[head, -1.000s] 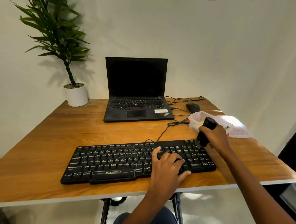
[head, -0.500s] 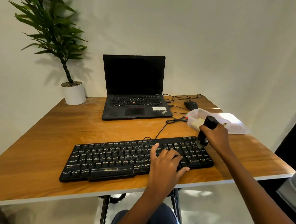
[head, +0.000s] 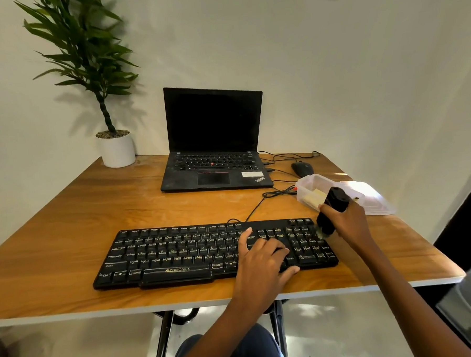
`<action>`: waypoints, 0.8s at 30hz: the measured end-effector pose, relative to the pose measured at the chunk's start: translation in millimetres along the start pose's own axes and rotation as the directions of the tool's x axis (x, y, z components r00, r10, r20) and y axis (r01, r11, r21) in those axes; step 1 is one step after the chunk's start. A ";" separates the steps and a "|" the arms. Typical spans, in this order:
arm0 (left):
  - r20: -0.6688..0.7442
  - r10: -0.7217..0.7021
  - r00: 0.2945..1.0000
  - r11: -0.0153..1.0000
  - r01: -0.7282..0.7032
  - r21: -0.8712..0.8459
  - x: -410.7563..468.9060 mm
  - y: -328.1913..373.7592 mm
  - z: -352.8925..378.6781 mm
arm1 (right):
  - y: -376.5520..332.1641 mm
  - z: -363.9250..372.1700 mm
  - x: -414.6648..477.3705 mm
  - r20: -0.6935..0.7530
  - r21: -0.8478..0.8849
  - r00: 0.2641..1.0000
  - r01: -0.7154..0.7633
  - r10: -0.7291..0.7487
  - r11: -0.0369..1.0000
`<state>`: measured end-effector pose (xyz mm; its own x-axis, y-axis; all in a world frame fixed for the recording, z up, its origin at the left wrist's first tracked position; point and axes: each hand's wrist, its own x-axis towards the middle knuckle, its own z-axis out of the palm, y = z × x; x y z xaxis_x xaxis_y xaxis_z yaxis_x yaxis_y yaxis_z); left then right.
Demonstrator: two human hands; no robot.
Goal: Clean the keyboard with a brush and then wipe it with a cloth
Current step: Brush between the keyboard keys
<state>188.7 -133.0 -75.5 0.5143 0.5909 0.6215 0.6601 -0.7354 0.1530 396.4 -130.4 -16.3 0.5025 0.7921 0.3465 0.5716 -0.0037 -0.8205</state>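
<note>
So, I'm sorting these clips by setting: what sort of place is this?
Likely an office or home desk: open laptop, wired keyboard and mouse on a wooden table.

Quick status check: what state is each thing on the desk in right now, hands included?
Keyboard: lying flat, cable attached.
Brush: held tilted, bristles on the keyboard's right end.
Right hand: grips the brush.
Left hand: resting on the keys, fingers relaxed.
Laptop: lid open, screen dark.
Plastic container: open, lid lying beside it.
</note>
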 end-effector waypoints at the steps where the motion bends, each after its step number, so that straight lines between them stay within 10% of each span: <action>1: -0.001 0.001 1.000 1.000 -0.001 0.002 -0.4 -0.2 0.3 | 1.2 -0.7 0.0 0.025 0.028 1.000 -0.015 0.014 1.000; 24: -0.011 -0.002 1.000 1.000 0.002 0.001 1.1 -0.4 0.2 | 3.0 -5.2 -12.5 0.073 0.055 0.997 -0.010 0.005 0.998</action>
<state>189.1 -132.0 -75.0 0.5072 0.5889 0.6293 0.6616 -0.7340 0.1536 395.2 -143.4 -20.7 0.4568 0.8346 0.3078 0.5302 0.0224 -0.8476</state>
